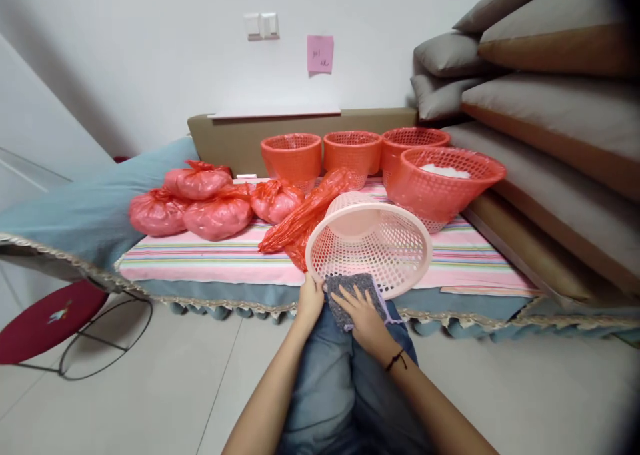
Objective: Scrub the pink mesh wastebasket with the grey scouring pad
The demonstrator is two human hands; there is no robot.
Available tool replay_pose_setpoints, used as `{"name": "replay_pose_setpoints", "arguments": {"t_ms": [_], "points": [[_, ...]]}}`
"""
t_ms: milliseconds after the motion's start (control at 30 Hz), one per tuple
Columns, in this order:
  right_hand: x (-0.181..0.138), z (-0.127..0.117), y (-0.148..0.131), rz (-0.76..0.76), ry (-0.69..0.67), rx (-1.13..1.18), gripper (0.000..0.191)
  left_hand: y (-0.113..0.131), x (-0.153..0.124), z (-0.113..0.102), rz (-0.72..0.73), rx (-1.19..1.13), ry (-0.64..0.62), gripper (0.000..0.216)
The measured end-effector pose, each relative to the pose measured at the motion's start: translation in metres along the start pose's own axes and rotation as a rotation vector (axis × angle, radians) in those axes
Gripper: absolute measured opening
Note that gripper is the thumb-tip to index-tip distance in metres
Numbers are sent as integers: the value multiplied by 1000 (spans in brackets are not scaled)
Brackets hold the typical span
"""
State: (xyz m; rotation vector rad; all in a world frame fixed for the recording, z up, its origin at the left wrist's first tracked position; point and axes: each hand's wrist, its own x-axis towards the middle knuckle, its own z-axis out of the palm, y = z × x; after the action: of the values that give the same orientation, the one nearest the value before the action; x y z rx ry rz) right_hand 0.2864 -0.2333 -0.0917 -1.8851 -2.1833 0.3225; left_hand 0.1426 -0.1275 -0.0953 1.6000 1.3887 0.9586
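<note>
A pale pink plastic mesh basket (357,225) lies tipped on its side, its wide mouth turned towards me. My left hand (311,301) is closed at the lower left of its rim, beside a corner of a grey cloth with lilac edging (344,316). The cloth rests over my knee, just below the basket's rim. On top of it lies my right hand (367,318), fingers spread and flat. A crumpled red plastic bag (313,211) touches the basket's left side.
Several red mesh baskets (293,153) stand at the back, the front right one holding something white. Knotted red bags (217,215) sit left on the striped cloth (200,258). Grey-and-brown cushions (550,101) are piled at right; a dark red stool (55,318) is at lower left.
</note>
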Motion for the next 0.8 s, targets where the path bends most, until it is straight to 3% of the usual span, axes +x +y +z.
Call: {"name": "replay_pose_setpoints", "arguments": {"t_ms": [133, 267, 400, 533, 633, 800], "points": [[-14, -19, 21, 153, 5, -165, 65, 13, 3, -10, 75, 59, -13, 7], [-12, -46, 54, 169, -3, -101, 60, 28, 2, -15, 156, 102, -33, 6], [35, -75, 81, 114, 185, 244, 62, 36, -4, -11, 204, 93, -48, 16], [105, -91, 101, 222, 343, 260, 52, 34, -7, -5, 209, 6, -66, 23], [150, -77, 109, 256, 359, 218, 66, 31, -7, -3, 192, 10, -71, 24], [186, -25, 109, 268, 158, 151, 69, 30, -8, -4, 196, 45, -100, 25]]}}
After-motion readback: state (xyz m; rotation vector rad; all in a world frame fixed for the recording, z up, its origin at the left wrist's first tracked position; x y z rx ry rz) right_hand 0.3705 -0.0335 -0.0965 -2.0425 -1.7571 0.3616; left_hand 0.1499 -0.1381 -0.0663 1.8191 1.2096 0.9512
